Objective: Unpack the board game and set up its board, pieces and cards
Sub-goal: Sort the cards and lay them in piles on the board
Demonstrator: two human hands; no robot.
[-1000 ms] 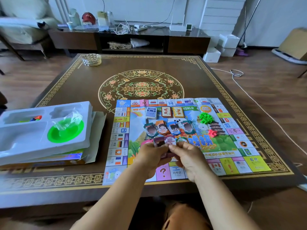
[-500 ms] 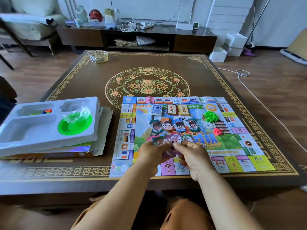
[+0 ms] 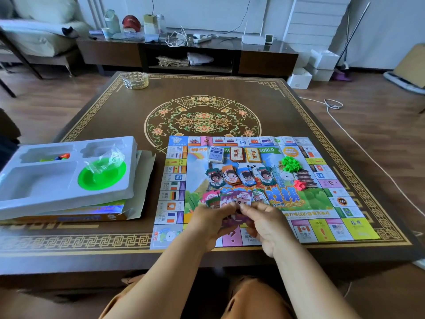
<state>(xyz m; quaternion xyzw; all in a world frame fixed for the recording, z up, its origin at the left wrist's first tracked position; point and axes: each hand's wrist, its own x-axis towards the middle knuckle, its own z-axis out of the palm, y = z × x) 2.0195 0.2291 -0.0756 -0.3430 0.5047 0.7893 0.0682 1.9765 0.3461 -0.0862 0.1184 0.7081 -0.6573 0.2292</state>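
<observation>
Both hands, left hand (image 3: 208, 223) and right hand (image 3: 266, 224), pinch a purple play-money stack (image 3: 234, 218) over the game board's (image 3: 305, 203) near edge, money piles (image 3: 239, 177) crowding just beyond the fingers, bare tabletop (image 3: 115, 226) to the left.

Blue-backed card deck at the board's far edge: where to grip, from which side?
Pinch the blue-backed card deck across its two long side edges, coming straight down from above. It lies flat on the paper game board, squared up, with a gap toward the brown deck beside it.
</observation>
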